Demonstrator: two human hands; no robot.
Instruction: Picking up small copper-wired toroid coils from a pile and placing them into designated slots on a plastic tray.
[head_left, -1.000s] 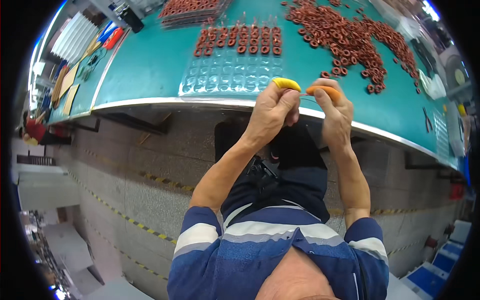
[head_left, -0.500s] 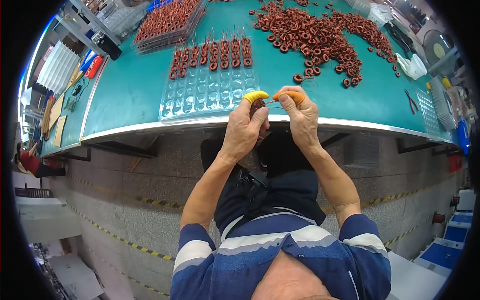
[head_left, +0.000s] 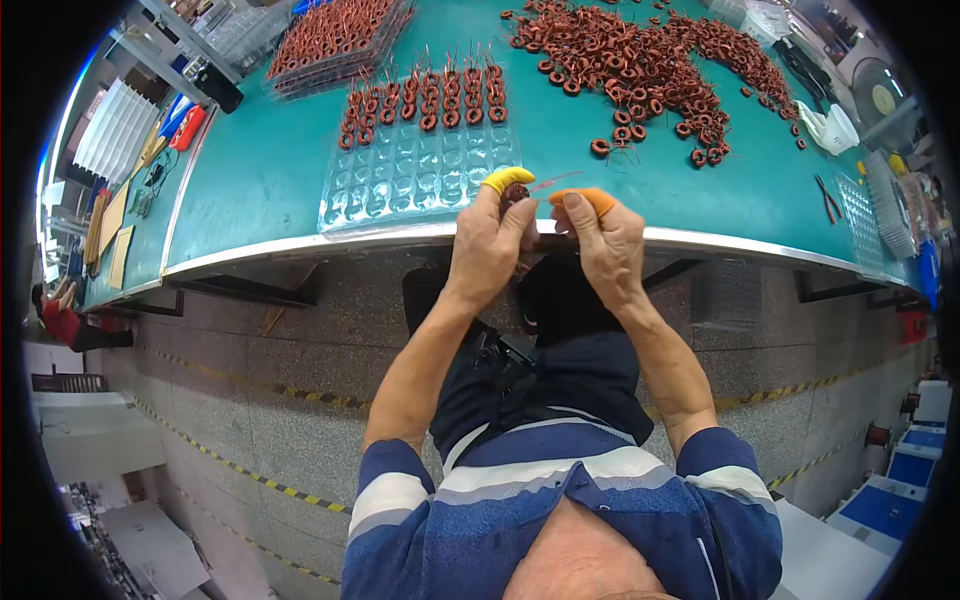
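Observation:
My left hand (head_left: pixel 484 240), a yellow finger cot on its index finger, pinches a small reddish-brown ring coil (head_left: pixel 515 193) just over the table's front edge. Two thin copper leads stick out from the coil to the right. One lead (head_left: pixel 558 180) points up and away, free of my fingers. My right hand (head_left: pixel 606 238), with an orange finger cot, is closed beside the coil, its thumb and index fingertips at the end of the lower lead. Beyond my left hand lies a clear plastic tray (head_left: pixel 372 192), its far rows filled with upright ring coils (head_left: pixel 430 105).
A large heap of ring coils (head_left: pixel 640 70) covers the table's far middle and right. Stacked full trays (head_left: pixel 335 45) stand at the far left. Pliers (head_left: pixel 828 200) and a white bag (head_left: pixel 828 130) lie on the right. Another person (head_left: pixel 62 318) is at the far left.
My right hand has shifted slightly right and down, away from the coil. The upper lead, earlier running to my right fingers, now stands free. My left hand keeps hold of the coil.

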